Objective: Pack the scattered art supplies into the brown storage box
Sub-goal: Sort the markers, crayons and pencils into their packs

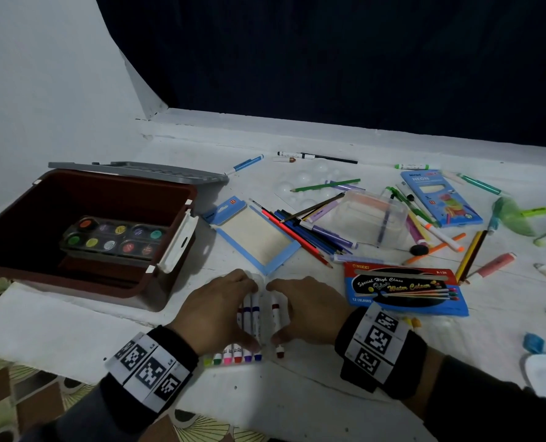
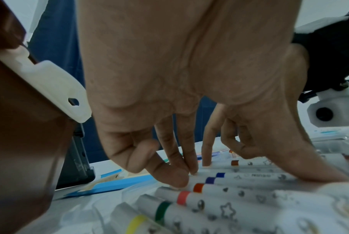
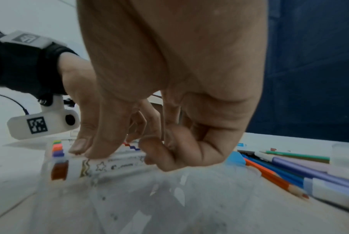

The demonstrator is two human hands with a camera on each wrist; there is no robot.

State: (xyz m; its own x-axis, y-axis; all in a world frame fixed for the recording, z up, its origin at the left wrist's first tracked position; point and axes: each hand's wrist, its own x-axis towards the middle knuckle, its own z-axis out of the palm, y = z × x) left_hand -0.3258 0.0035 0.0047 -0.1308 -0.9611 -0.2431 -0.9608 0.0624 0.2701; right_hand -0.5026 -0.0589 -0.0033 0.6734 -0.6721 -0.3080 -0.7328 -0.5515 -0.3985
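The white work surface (image 1: 74, 333) carries all items. The open brown plastic storage box (image 1: 26, 260) sits at the left, its grey lid (image 1: 137, 171) behind it and a white latch (image 1: 179, 240) on its right wall. Inside lies a clear-lidded watercolour palette (image 1: 113, 239) with 10 visible paint wells.

Right of centre lies a red-and-blue flat packet (image 1: 404, 290) printed "NIKKI", "Water Colour" and "12 COLOURS". Farther back, a blue carton (image 1: 440, 197) reads "NEON". A clear plastic tub (image 1: 372, 218) and a fan of loose coloured pencils (image 1: 303, 234) lie between the box and the carton.

A row of white felt-tip markers with coloured bands (image 2: 209, 188) lies at the near edge, long axes running away from the person, caps pointing toward the far edge.

The left hand (image 1: 217, 311) bears on the row, fingertips and thumb curled against the barrels. The right hand (image 1: 310, 309) pinches a separate brown-banded marker (image 3: 101, 166) between thumb and fingers, just beside the row and parallel to it.
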